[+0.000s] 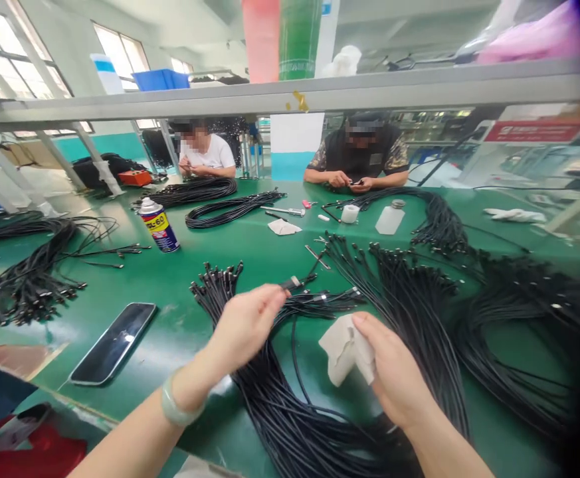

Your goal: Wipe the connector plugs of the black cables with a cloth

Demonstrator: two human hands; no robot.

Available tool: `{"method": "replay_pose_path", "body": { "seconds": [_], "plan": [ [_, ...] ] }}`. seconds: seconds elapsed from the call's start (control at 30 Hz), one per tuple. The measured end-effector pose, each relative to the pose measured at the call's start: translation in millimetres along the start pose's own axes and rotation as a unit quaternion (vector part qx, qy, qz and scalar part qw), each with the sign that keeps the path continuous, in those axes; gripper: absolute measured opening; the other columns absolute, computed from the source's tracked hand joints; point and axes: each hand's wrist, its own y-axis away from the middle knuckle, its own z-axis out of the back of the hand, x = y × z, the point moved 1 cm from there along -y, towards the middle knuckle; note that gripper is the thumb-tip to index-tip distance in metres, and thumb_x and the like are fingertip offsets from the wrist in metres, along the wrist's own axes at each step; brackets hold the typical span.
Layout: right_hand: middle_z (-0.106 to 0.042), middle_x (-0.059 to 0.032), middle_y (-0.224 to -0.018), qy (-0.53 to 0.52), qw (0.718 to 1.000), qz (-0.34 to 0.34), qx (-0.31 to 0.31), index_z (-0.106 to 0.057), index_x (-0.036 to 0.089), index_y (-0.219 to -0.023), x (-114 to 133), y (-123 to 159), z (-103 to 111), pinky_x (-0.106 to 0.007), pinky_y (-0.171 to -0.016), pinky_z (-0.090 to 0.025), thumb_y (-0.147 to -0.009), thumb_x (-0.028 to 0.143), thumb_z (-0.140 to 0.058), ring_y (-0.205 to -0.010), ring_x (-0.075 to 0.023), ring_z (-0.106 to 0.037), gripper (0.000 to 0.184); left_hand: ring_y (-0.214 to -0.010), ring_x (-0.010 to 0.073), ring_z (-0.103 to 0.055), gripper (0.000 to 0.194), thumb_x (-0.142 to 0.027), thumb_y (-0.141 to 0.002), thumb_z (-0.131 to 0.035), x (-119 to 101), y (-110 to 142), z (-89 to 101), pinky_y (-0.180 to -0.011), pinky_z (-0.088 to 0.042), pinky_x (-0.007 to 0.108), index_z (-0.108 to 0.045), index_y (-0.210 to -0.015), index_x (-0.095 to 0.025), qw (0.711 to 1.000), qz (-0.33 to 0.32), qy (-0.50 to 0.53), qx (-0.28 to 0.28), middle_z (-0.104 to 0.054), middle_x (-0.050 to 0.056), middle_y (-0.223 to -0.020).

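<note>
Between the thumb and fingers of my left hand (pixel 250 322) is the connector end of a black cable (pixel 291 283), its metal tip pointing away to the right. My right hand (pixel 394 372) pinches a crumpled white cloth or tissue (pixel 342 348), which hangs just right of the cable bundle. Beneath both hands lies a large bundle of black cables (pixel 280 405), with connector ends fanned out behind my left hand. A second thick cable bundle (pixel 419 312) runs along the right of my right hand. A green bangle (pixel 180 401) circles my left wrist.
A phone (pixel 113 345) lies at left, with a spray can (pixel 159 226) behind it. More cables (pixel 35 279) spread over the far left. A plastic bottle (pixel 390 218), a caliper (pixel 290 211) and a folded tissue (pixel 284 227) sit further back. Two people work across the table under a shelf (pixel 210 99).
</note>
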Motion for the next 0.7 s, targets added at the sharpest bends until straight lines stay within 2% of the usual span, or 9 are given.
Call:
{"method": "replay_pose_path", "body": {
  "seconds": [0.07,0.13,0.2,0.33,0.43,0.53,0.7],
  "plan": [
    [-0.057,0.0029,-0.069,-0.032,0.999,-0.019,0.012,-0.059,0.019,-0.077,1.6,0.2,-1.1,-0.022,-0.058,-0.043,-0.084,0.043,-0.072,-0.062,-0.0133,-0.051,0.028,-0.081,0.0168,-0.068,0.030,-0.032,-0.102,-0.043,-7.3,8.6,-23.7,-0.072,-0.050,0.025,-0.070,-0.108,-0.020,0.990,-0.116,-0.063,0.047,-0.074,0.004,-0.093],
    [-0.058,0.0024,-0.070,-0.033,0.999,-0.028,0.023,-0.059,0.018,-0.077,2.1,1.2,-2.8,-0.021,-0.059,-0.043,-0.085,0.042,-0.071,-0.064,-0.0132,-0.051,0.028,-0.072,0.0159,-0.067,0.029,-0.030,-0.102,-0.043,-4.8,18.0,-39.0,-0.066,-0.049,0.025,-0.067,-0.113,-0.018,0.975,-0.192,-0.107,0.036,-0.073,0.003,-0.084],
    [-0.057,0.0025,-0.070,-0.011,0.999,-0.035,0.035,-0.058,0.018,-0.076,1.5,3.3,-4.9,-0.021,-0.059,-0.042,-0.087,0.042,-0.070,-0.063,-0.0126,-0.050,0.028,-0.064,0.0151,-0.063,0.029,-0.031,-0.102,-0.044,1.5,24.9,-44.9,-0.060,-0.047,0.025,-0.066,-0.116,-0.018,0.965,-0.228,-0.132,0.011,-0.068,0.002,-0.074],
    [-0.056,0.0034,-0.065,0.033,0.994,-0.071,0.083,-0.054,0.020,-0.076,-1.3,9.7,-9.3,-0.021,-0.053,-0.038,-0.090,0.047,-0.065,-0.055,-0.0116,-0.047,0.033,-0.060,0.0132,-0.061,0.028,-0.032,-0.102,-0.048,6.9,29.9,-42.0,-0.058,-0.046,0.023,-0.062,-0.123,-0.019,0.970,-0.225,-0.094,-0.001,-0.067,0.000,-0.072],
    [-0.057,0.0030,-0.063,0.042,0.990,-0.079,0.107,-0.053,0.020,-0.077,-2.8,12.4,-10.0,-0.021,-0.052,-0.038,-0.091,0.050,-0.063,-0.054,-0.0116,-0.049,0.035,-0.062,0.0109,-0.063,0.021,-0.028,-0.101,-0.050,4.6,30.5,-40.4,-0.061,-0.046,0.021,-0.063,-0.117,-0.020,0.978,-0.205,-0.024,0.019,-0.070,-0.001,-0.076],
    [-0.060,0.0017,-0.064,0.054,0.990,-0.081,0.105,-0.053,0.020,-0.079,-4.4,12.3,-8.7,-0.022,-0.050,-0.038,-0.090,0.053,-0.062,-0.055,-0.0131,-0.053,0.036,-0.057,0.0109,-0.057,0.019,-0.027,-0.101,-0.051,3.0,31.7,-41.1,-0.058,-0.042,0.022,-0.064,-0.113,-0.022,0.979,-0.203,-0.024,0.023,-0.064,-0.003,-0.068],
    [-0.057,0.0014,-0.063,0.067,0.993,-0.063,0.072,-0.055,0.020,-0.077,-3.8,10.5,-9.2,-0.023,-0.052,-0.040,-0.091,0.053,-0.061,-0.056,-0.0137,-0.051,0.037,-0.059,0.0112,-0.056,0.018,-0.025,-0.100,-0.053,5.6,33.8,-42.4,-0.059,-0.039,0.023,-0.064,-0.114,-0.023,0.978,-0.206,-0.028,0.015,-0.064,-0.003,-0.070]
  ]
}}
